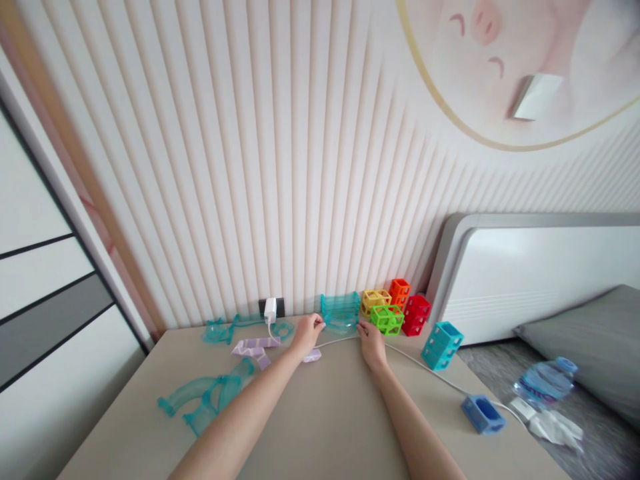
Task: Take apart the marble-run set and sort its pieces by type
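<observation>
A translucent teal plastic toy piece (pixel 341 312) with ridged, raised sides stands against the wall at the back of the table. My left hand (pixel 307 335) is closed, thumb and fingertips pinched at its lower left corner. At the lower right corner, my right hand (pixel 371 342) pinches in the same way. Just right of that hand are a green block (pixel 387 321) and a yellow block (pixel 375 301), both open-framed. A small lilac piece (pixel 313 356) lies beneath my left wrist.
Curved teal pieces (pixel 193 393) and lilac zigzag pieces (pixel 253 348) lie on the left. A white charger (pixel 271 310) sits in the wall socket; its cable (pixel 427 369) crosses the table. Red (pixel 417 315), turquoise (pixel 442 346) and blue (pixel 483 414) blocks stand right. A water bottle (pixel 546 381) lies on the bed.
</observation>
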`<move>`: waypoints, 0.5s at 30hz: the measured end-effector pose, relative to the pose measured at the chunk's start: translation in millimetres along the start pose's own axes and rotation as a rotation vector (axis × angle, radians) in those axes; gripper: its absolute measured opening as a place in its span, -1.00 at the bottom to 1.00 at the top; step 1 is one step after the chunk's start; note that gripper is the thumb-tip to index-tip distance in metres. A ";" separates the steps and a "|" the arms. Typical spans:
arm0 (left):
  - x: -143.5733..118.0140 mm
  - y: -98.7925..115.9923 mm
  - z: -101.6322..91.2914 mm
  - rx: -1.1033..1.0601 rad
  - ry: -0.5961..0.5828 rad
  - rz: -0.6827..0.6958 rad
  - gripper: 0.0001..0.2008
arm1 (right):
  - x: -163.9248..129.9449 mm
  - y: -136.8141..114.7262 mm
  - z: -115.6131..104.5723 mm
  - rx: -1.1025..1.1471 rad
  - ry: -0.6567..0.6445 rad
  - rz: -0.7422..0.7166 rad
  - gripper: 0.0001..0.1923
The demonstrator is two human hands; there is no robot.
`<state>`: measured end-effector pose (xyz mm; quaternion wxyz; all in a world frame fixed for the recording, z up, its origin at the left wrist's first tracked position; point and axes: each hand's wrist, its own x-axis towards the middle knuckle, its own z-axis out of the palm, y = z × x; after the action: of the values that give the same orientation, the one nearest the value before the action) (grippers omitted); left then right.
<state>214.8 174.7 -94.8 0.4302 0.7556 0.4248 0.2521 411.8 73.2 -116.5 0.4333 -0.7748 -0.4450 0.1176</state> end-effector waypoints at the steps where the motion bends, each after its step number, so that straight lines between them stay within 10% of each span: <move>1: 1.3 -0.3 -0.1 0.021 -0.009 -0.003 -0.70 | 0.2 0.9 0.3 -0.017 0.000 -0.008 -0.80; 15: 12.7 -7.4 8.8 0.175 -0.050 -0.051 -0.67 | -4.4 -4.9 2.6 -0.266 -0.014 -0.040 -0.64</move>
<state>224.6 183.8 -105.5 0.3792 0.7852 0.4537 0.1840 404.9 72.2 -115.1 0.3260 -0.8156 -0.4749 0.0542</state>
